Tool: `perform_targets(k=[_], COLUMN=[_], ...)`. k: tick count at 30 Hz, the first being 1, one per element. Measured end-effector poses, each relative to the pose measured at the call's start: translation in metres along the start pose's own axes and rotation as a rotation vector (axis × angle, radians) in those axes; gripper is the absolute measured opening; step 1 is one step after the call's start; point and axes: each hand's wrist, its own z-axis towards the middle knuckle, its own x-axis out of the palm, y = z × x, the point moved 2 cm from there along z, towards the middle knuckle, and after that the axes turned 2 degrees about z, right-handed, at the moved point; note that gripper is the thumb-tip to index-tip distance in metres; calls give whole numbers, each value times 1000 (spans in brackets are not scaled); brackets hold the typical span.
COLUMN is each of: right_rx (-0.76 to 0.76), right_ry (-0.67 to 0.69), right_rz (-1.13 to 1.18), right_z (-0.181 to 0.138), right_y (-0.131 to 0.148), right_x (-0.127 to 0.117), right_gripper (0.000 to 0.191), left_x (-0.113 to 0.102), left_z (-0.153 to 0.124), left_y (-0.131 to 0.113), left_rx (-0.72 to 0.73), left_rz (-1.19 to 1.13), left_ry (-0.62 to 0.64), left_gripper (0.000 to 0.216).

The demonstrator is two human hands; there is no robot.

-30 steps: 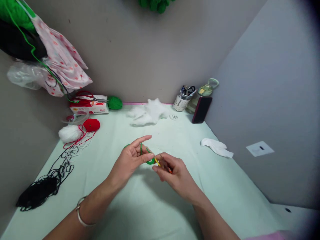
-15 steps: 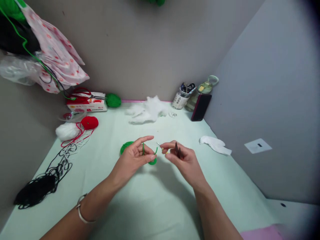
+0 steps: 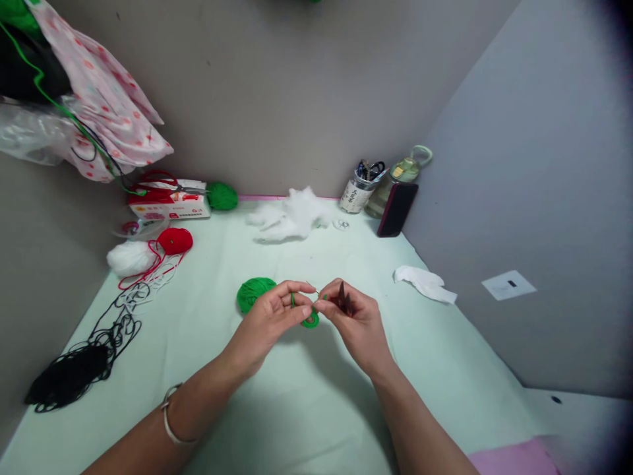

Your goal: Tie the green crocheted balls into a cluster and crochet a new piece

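My left hand [image 3: 274, 320] pinches a small round green crochet piece [image 3: 310, 321] between thumb and finger, and green yarn [image 3: 293, 300] runs over its fingers. Just behind that hand lies a ball of green yarn [image 3: 253, 293], partly covered by it. In my right hand [image 3: 355, 323] is a thin crochet hook [image 3: 313, 288], its shaft mostly hidden by the fingers. A dark, pointed two-pronged tool [image 3: 345, 300], perhaps small snips, also sticks out of the right hand's grip. The fingertips of both hands nearly meet at the green piece.
White stuffing [image 3: 291, 214] lies at the back, near a pen cup [image 3: 355, 196], a bottle [image 3: 405, 169] and a phone [image 3: 398, 210]. On the left are a box [image 3: 171, 204] with scissors, red yarn [image 3: 175, 241], white yarn [image 3: 131, 258] and tangled black yarn [image 3: 72, 376].
My right hand has moved left, bringing the hook up to the green piece. My left hand has shifted slightly right, showing more of the green yarn ball.
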Motion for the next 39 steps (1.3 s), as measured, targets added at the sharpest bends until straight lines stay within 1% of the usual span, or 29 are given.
perform_targets(k=[2,4,7,9,11,12,13,15,16,18,20,22,24,26,27,29,31,33,35,37,39], right_rx=[-9,-79,-322,-487,-590,-611,-608,-521,-445,-264,-101,8,57,67,57,-7,-137,-290,-426,-530,-599], right_ry=[22,34,13,-28,-76,-90,-87,-41,-20,-19,-63,-91,-95,-116,-150,-242,-289,-227,-107,-19,9], right_rz=[1,-53,-267,-436,-563,-592,-588,-488,-409,-244,-112,-18,32,35,23,-28,-110,-204,-299,-409,-536], right_z=[-1,-4,-9,-13,-16,-16,-16,-12,-10,-5,-1,2,4,4,3,1,-3,-7,-10,-12,-12], right_y=[-1,-3,-4,-4,-4,-3,-3,-1,-1,0,-1,-2,-3,-3,-2,1,6,11,12,10,6], right_x=[3,6,11,15,17,17,16,12,10,2,-4,-8,-9,-9,-9,-10,-10,-9,-6,-4,-1], right_gripper=[28,26,18,22,26,27,26,23,21,19,23,25,27,24,21,14,9,9,10,21,27], left_x=[2,5,10,14,18,19,19,18,17,15,13,12,11,9,8,6,5,3,2,2,2], left_z=[0,-1,-3,-5,-7,-8,-8,-8,-8,-8,-7,-6,-5,-4,-4,-3,-3,-3,-4,-4,-5], left_y=[2,5,8,10,11,11,11,9,8,7,6,7,7,8,7,6,4,2,1,0,-1], left_rx=[-6,-14,-18,-20,-15,-12,-9,-9,-13,-23,-19,-8,4,4,4,5,9,13,23,43,69], left_rz=[-9,-17,-42,-83,-129,-142,-142,-104,-77,-39,-41,-55,-57,-57,-60,-62,-59,-50,-38,-14,36], left_ry=[-5,-17,-52,-76,-87,-86,-84,-68,-56,-31,-16,-27,-53,-79,-91,-119,-143,-155,-155,-155,-161], left_gripper=[29,27,23,21,17,15,13,12,12,14,18,19,18,19,20,21,21,21,21,21,20])
